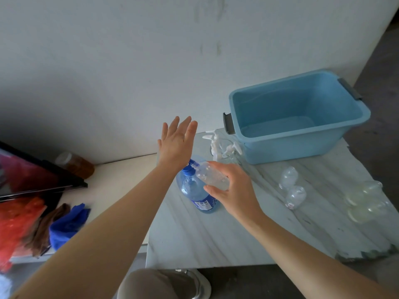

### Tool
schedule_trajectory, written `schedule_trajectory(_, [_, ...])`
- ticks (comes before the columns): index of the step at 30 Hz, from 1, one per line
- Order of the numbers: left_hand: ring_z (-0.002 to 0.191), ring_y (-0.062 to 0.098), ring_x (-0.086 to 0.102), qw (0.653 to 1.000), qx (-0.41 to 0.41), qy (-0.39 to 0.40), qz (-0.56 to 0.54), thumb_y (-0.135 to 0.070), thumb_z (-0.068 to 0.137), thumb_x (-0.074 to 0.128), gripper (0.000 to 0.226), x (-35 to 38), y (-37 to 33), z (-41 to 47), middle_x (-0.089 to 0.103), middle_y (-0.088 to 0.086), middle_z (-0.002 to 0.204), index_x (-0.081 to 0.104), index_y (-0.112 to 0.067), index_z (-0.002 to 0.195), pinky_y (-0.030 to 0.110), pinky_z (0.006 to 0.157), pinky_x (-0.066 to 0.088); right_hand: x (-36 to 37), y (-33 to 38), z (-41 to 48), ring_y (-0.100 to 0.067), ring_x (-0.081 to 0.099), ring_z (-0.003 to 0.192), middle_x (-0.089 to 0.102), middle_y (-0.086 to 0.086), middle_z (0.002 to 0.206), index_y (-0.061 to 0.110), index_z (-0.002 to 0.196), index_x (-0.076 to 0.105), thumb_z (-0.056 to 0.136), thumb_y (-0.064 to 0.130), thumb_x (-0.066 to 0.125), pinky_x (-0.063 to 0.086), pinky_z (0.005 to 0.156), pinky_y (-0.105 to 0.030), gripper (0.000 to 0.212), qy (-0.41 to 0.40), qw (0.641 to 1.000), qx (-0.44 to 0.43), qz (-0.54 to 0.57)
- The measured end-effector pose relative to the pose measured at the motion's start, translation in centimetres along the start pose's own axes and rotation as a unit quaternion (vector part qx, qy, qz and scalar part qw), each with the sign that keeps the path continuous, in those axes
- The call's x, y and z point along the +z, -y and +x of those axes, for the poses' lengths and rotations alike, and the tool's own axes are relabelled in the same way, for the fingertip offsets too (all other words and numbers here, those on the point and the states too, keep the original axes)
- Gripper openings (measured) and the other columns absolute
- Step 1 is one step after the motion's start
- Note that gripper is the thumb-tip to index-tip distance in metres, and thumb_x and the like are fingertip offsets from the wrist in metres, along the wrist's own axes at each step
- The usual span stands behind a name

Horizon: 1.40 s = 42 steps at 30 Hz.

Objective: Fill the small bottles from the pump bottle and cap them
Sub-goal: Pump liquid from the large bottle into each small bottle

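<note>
A blue pump bottle (195, 192) stands on the marble-patterned table (216, 238). My left hand (176, 143) lies flat over its pump head, fingers straight, the heel of the palm on the pump. My right hand (233, 186) grips a small clear bottle (210, 174), tilted with its mouth at the blue pump spout (194, 164). Two more small clear bottles (291, 186) lie on the table to the right. Several white pump caps (218, 145) stand in a clear glass behind the pump bottle.
A light blue plastic tub (302, 117) sits at the back right against the wall. Pale, blurred bottles (362, 203) lie near the table's right edge. On the lower surface to the left are a blue cloth (67, 225), an amber jar (75, 164) and a dark-framed picture (32, 178).
</note>
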State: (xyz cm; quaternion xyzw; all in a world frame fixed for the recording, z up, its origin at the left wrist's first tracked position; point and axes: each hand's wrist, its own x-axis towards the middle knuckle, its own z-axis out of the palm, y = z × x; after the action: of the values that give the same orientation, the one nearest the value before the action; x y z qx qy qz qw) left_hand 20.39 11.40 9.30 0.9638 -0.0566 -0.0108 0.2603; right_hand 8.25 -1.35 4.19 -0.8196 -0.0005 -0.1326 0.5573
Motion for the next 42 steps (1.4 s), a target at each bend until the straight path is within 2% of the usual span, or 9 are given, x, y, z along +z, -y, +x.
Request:
schedule_trajectory(6, [0.148,0.013,-0.001,1.000,0.012,0.000,0.006,-0.083,0.072,-0.002,0.093,0.9,0.7,0.7,0.021,-0.007,0.158,0.034,-0.037,0.145,0.045,0.120,0.000,0.3,-0.7,0.1,0.001,0.051,0.094,0.061,0.018,0.100,0.035,0.111,0.062,0.070,0.008,0.077,0.033,0.083,-0.001,0.052,-0.010,1.000,0.012,0.021])
schedule_trajectory(9, [0.148,0.011,0.005,1.000,0.014,0.001,0.021,-0.089,0.068,-0.008,0.102,1.6,1.8,1.2,0.026,-0.009,0.156,0.035,-0.038,0.144,0.047,0.120,0.003,0.8,-1.2,-0.2,-0.002,0.055,0.097,0.064,0.013,0.105,0.030,0.115,0.063,0.070,0.011,0.077,0.035,0.084,-0.003,0.050,0.010,0.999,0.033,0.031])
schedule_trajectory(15, [0.148,0.011,0.007,0.999,0.005,-0.001,0.032,-0.088,0.068,-0.009,0.102,2.5,2.1,0.9,0.028,-0.007,0.156,0.036,-0.037,0.144,0.047,0.119,0.005,0.8,-1.8,-0.3,-0.008,0.056,0.098,0.067,0.006,0.107,0.026,0.116,0.064,0.070,0.015,0.078,0.034,0.084,-0.002,0.049,0.020,0.999,0.038,0.013])
schedule_trajectory(17, [0.148,0.013,0.006,1.000,0.003,0.000,0.025,-0.086,0.072,-0.007,0.097,2.2,1.9,0.8,0.026,-0.006,0.157,0.035,-0.036,0.144,0.047,0.120,0.004,0.7,-1.6,-0.2,-0.009,0.057,0.098,0.067,0.006,0.106,0.026,0.116,0.064,0.070,0.015,0.078,0.033,0.084,-0.002,0.049,0.025,0.999,0.034,0.006])
schedule_trajectory(21, [0.148,0.019,-0.001,0.999,-0.014,0.004,0.030,-0.064,0.094,0.010,0.063,1.5,0.8,-0.2,0.017,-0.002,0.159,0.031,-0.035,0.146,0.046,0.120,0.001,0.3,-1.4,-0.1,-0.008,0.056,0.099,0.063,0.015,0.104,0.028,0.115,0.064,0.070,0.013,0.078,0.034,0.085,-0.003,0.050,0.026,0.999,0.032,0.000])
schedule_trajectory(26, [0.148,0.020,-0.004,1.000,-0.018,-0.008,0.005,-0.055,0.098,0.014,0.055,-0.3,-0.6,-0.2,0.015,-0.005,0.160,0.027,-0.036,0.148,0.048,0.119,0.002,-0.1,-0.2,0.3,0.003,0.050,0.096,0.060,0.019,0.104,0.031,0.116,0.063,0.072,0.010,0.076,0.032,0.086,-0.001,0.050,0.015,1.000,0.007,0.000])
schedule_trajectory(31, [0.148,0.019,-0.005,1.000,-0.018,-0.002,0.011,-0.056,0.098,0.014,0.054,-0.5,-0.8,-0.5,0.013,-0.007,0.160,0.027,-0.038,0.147,0.051,0.118,0.002,-0.3,0.0,0.3,0.001,0.050,0.096,0.059,0.019,0.103,0.029,0.117,0.063,0.073,0.012,0.076,0.033,0.086,-0.003,0.049,0.019,1.000,-0.007,-0.013])
schedule_trajectory(39, [0.148,0.018,-0.003,0.999,-0.022,0.016,0.018,-0.062,0.095,0.012,0.060,0.3,-0.2,-0.1,0.016,-0.007,0.159,0.031,-0.038,0.146,0.049,0.119,0.002,0.4,-1.1,0.2,-0.001,0.052,0.094,0.065,0.012,0.105,0.026,0.116,0.064,0.071,0.014,0.078,0.034,0.083,-0.003,0.049,0.013,1.000,0.018,0.000])
schedule_trajectory(42, [0.148,0.014,0.003,1.000,-0.011,0.013,0.019,-0.082,0.077,-0.002,0.089,1.2,0.8,0.2,0.023,-0.008,0.157,0.034,-0.038,0.145,0.048,0.119,0.003,0.6,-1.5,0.1,-0.006,0.055,0.095,0.066,0.009,0.105,0.025,0.116,0.064,0.070,0.014,0.079,0.035,0.084,-0.005,0.049,0.020,1.000,0.023,0.001])
